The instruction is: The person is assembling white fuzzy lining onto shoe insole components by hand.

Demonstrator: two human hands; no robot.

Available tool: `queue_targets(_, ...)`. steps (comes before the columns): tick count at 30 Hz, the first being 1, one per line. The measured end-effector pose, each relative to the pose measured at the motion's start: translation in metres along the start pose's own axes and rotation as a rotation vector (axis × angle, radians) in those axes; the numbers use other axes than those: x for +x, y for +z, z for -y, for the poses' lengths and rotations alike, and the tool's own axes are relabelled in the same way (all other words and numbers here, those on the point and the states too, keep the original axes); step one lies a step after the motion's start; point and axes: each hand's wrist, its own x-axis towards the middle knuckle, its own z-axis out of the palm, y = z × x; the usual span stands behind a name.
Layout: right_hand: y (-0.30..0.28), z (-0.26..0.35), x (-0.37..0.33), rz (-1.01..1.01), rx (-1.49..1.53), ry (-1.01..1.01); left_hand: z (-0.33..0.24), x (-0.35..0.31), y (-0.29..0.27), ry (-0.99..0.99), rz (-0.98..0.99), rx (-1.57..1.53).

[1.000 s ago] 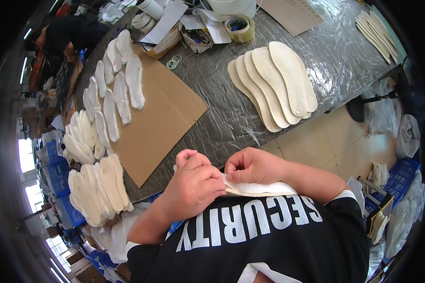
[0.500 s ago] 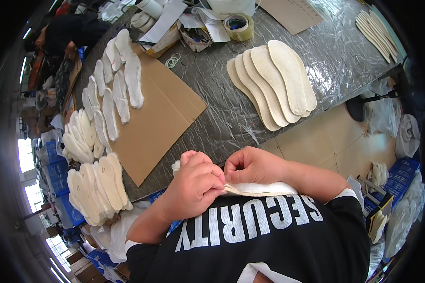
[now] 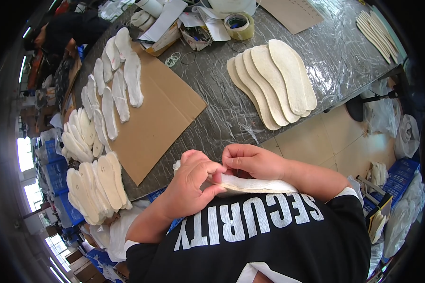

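White felt made up the insole (image 3: 255,185) that both hands held close to the chest, just off the near edge of the table (image 3: 222,118). The left hand (image 3: 191,186) was curled around its left end, thumb and fingers pinched on the edge. The right hand (image 3: 252,160) lay on top from the other side, its fingertips meeting the left thumb, also pinching the insole. The insole ran rightward along the black shirt (image 3: 269,240), flat and slightly bowed. On the table beyond the hands lay a cardboard sheet (image 3: 156,118), with a row of white insoles (image 3: 115,89) along its far-left edge. A fan of larger beige insoles (image 3: 274,82) lay overlapping to the right, well apart from the hands. Near the far edge sat a tape roll (image 3: 239,24), some rubber bands (image 3: 173,59) and papers (image 3: 165,16). More stacked white insoles (image 3: 97,186) rested to the left of the table, just beside the left forearm, over blue crates (image 3: 56,170). Another thin stack of insoles (image 3: 375,28) lay at the far right corner of the table.
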Motion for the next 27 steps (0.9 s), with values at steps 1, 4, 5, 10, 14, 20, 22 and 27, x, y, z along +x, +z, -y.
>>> queue_targets(1, 0.001, 0.001, 0.000, -0.006, 0.001, 0.003, -0.002, 0.001, -0.001, 0.002, 0.002, -0.006)
queue_targets(4, 0.005, 0.005, 0.000, -0.112, 0.109, 0.081, 0.003, 0.004, -0.001, 0.171, 0.091, 0.096)
queue_targets(5, 0.004, 0.006, 0.002, -0.090, 0.144, 0.112, 0.008, 0.002, -0.001, 0.180, 0.095, 0.085)
queue_targets(10, -0.025, 0.021, -0.012, 0.026, -0.186, -0.226, 0.017, -0.008, 0.000, 0.079, 0.065, 0.021)
queue_targets(14, -0.030, 0.031, -0.031, 0.024, -0.632, -0.304, 0.023, -0.014, 0.003, 0.007, -0.008, 0.005)
queue_targets(20, -0.020, 0.020, -0.031, -0.161, -0.855, -0.472, 0.022, -0.013, 0.005, -0.036, 0.008, -0.015)
queue_targets(22, -0.021, 0.017, -0.028, -0.157, -0.861, -0.569, 0.023, -0.012, 0.004, -0.043, 0.040, 0.005)
queue_targets(27, -0.022, 0.018, -0.020, -0.131, -0.898, -0.544, 0.007, 0.004, 0.017, -0.103, -0.096, 0.098)
